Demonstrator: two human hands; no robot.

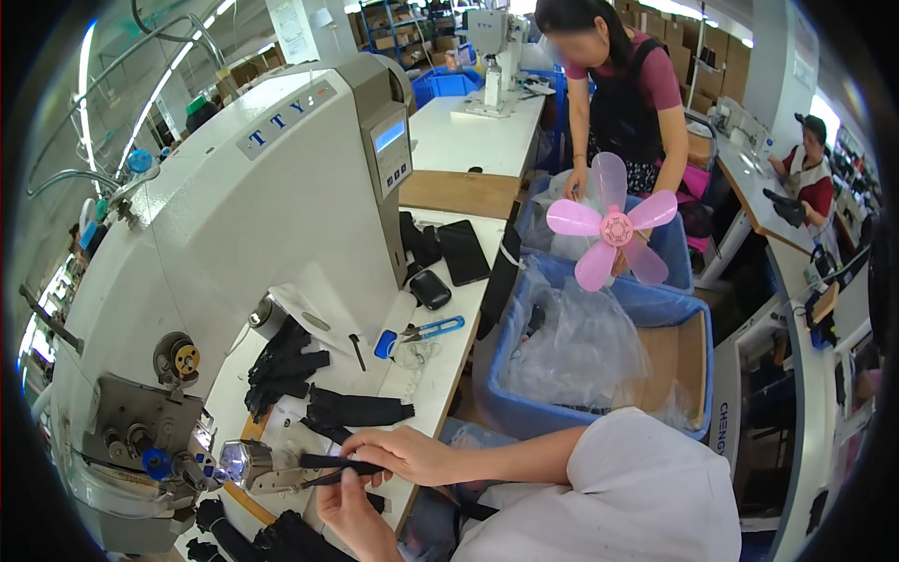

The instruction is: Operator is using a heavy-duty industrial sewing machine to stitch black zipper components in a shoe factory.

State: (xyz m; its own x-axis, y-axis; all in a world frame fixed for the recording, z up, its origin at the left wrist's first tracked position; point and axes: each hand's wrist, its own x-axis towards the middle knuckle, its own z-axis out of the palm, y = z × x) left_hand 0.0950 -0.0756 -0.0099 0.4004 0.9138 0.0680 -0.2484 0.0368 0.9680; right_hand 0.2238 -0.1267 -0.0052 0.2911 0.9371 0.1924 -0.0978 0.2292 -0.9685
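Between my hands is a narrow black fabric strip (332,461), doubled into two layers that reach left toward the lit metal sewing head (245,463) of the grey sewing machine (234,187). My right hand (405,453) comes in from the right and pinches the strip from above. From the lower edge rises my left hand (354,513), thumb and fingers closed on the strip's lower side. Black fabric pieces (358,408) lie on the white table just beyond my hands, and a bunched black pile (290,539) sits below the sewing head.
Blue-handled snips (435,328), a black phone (463,253) and a black case (430,289) lie on the table. Right of it stands a blue bin (599,281) with clear plastic bags. A pink fan (615,228) stands before a co-worker (627,84) bending over another bin.
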